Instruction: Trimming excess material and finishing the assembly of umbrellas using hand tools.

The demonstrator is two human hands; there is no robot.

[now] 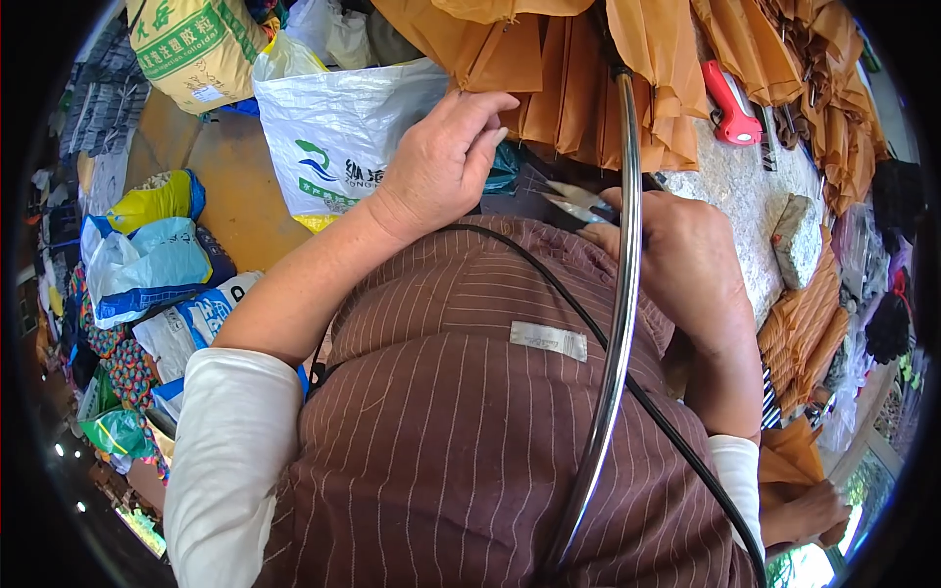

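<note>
Brown umbrella fabric [573,93] hangs in folds at the top middle, with a curved-looking shiny metal shaft [627,196] running down from it in front of my apron. My left hand [441,162] is at the fabric's lower left edge, its fingers curled and thumb near the index finger. Whether it pinches cloth or thread there is too small to tell. In my right hand [691,255], just behind the shaft, is a pair of small snips [578,199]. Their two pointed blades stick out toward the left, slightly apart; the handles are mostly hidden by the hand.
A white printed sack [343,118] stands left of the fabric, with a tan sack [196,54] farther back. A red-handled tool [727,103] lies on the pale surface [701,167] at right, near a stone-like block [797,240]. Another person's hand [809,514] shows at lower right.
</note>
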